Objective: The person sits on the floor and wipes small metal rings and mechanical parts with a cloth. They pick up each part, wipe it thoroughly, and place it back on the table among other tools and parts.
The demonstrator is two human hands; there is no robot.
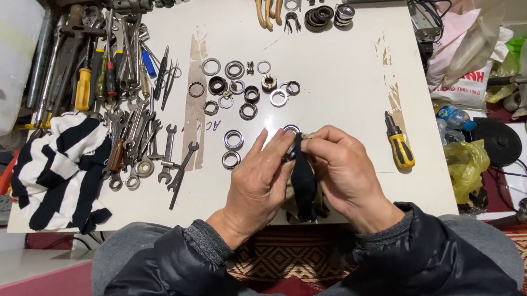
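Note:
My left hand [259, 181] and my right hand [343, 170] meet over the near edge of a white table [339, 80]. Between the fingertips they pinch a small metal ring [291, 131], mostly hidden by the fingers. A dark rag [304, 183] hangs from the ring down between the hands, and both hands grip it. Two shiny metal rings [233, 140] lie on the table just left of my left hand. A cluster of several more rings and bearings [245, 87] sits farther back.
Many spanners, screwdrivers and pliers [122, 98] crowd the table's left side beside a black-and-white striped cloth [58, 167]. A yellow-and-black screwdriver [399, 146] lies right of my hands. Dark rings [318, 16] and wooden-handled tools [268, 4] are at the far edge. Bags sit off the table's right side.

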